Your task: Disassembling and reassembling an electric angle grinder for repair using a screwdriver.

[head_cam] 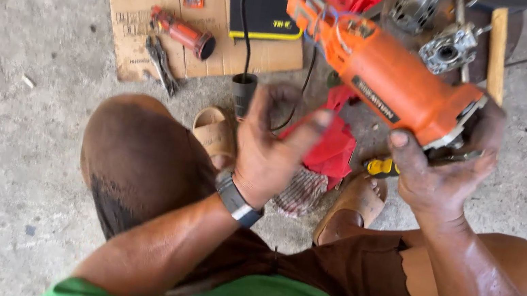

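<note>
The orange grinder body [390, 76] is held up in the air over the floor, slanting from upper left down to the right hand [442, 173], which is closed around its lower, head end, thumb on the near side. The body looks partly stripped: at its far end the casing is open and loose blue and white wires [333, 20] show, and a black cord [248, 22] loops away from there down to a dark plug end [242, 93]. The metal gear head [449, 50] lies apart, beyond the grinder, next to another motor part [415, 8], so by the look of it the tool is in pieces and not yet put back together.

The left hand [274, 146] hovers just left of the grinder, blurred, fingers spread and holding nothing.

Below the grinder lies a red cloth [329, 143] and a yellow-handled tool [381, 166]. Left of the grinder a flattened cardboard sheet [139, 7] carries a second, small red motor housing [180, 32] and pliers [160, 61]. No box, tray or other container shows; everything lies loose on the concrete floor [21, 66].
</note>
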